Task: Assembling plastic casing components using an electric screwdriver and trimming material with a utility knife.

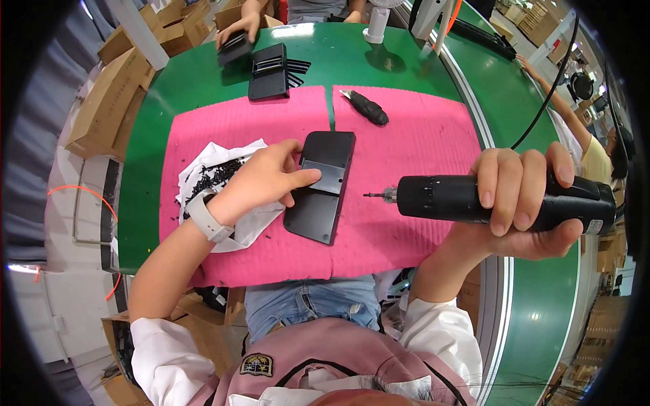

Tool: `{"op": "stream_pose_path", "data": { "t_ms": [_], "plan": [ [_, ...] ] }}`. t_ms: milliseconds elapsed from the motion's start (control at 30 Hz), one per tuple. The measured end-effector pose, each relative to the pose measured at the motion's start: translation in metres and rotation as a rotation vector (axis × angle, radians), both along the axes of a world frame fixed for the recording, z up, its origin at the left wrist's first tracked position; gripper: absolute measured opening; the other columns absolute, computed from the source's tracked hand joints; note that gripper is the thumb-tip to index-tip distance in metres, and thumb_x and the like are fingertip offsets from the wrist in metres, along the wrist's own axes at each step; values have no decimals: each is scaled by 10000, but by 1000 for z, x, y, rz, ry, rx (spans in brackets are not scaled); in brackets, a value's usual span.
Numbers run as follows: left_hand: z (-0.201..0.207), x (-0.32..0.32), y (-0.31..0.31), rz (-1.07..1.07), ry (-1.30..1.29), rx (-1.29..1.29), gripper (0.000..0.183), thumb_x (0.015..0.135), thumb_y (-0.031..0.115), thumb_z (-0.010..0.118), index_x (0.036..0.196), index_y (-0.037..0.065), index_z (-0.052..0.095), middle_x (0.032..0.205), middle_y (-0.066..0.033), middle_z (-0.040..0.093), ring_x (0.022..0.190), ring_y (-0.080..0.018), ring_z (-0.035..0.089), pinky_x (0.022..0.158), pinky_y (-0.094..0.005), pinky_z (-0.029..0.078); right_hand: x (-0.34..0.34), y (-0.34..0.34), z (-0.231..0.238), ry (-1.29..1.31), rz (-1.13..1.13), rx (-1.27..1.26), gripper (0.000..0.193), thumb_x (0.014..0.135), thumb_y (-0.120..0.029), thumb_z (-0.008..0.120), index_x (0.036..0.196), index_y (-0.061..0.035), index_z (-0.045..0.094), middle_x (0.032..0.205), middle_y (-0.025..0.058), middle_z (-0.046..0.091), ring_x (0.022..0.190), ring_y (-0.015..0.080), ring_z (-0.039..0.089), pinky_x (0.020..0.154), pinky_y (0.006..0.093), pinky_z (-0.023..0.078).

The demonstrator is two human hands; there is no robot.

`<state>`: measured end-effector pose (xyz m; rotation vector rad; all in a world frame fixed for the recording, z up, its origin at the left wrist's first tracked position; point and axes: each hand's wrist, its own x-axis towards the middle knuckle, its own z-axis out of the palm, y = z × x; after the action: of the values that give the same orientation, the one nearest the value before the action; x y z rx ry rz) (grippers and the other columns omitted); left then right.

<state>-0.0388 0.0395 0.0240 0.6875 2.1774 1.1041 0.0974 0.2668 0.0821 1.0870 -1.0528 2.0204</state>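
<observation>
In my right hand [525,196] is a black electric screwdriver [440,196], lying level with its bit pointing left, a little off the part. A flat black rectangular part [317,216] with a smoother raised band across its middle lies on the pink foam mat [399,243]. My left hand [274,172] grips this part by its left edge, thumb on the middle band and fingers along the side. Just beneath my left wrist, a white bag [254,230] lies spread out with many small black screws [215,177] on it.
A utility knife [365,107] with a black-wrapped handle lies on the mat's far side. Across the green table [325,57], another person's hand [240,30] holds a blurred black part near a black housing [269,71] and black strips [298,68]. A white fan [377,27] stands behind.
</observation>
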Motion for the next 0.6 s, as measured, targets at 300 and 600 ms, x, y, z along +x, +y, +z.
{"op": "stream_pose_path", "data": {
  "t_ms": [300, 600],
  "plan": [
    [6, -12, 17, 94, -163, -40, 625, 674, 154, 798, 1149, -123, 499, 743, -57, 553, 597, -113, 523, 475, -257, 383, 4, -8, 2, -20, -31, 6, 419, 848, -366, 606, 1075, -66, 423, 636, -21, 514, 474, 93, 505, 628, 289, 431],
    [0, -9, 24, 118, -114, -35, 528, 640, 155, 816, 1034, -97, 570, 772, -61, 543, 717, -147, 534, 619, -285, 417, 14, 4, 1, 42, -93, 24, 462, 865, -396, 576, 1130, -50, 424, 689, 1, 484, 530, 112, 468, 676, 309, 405]
  ]
}}
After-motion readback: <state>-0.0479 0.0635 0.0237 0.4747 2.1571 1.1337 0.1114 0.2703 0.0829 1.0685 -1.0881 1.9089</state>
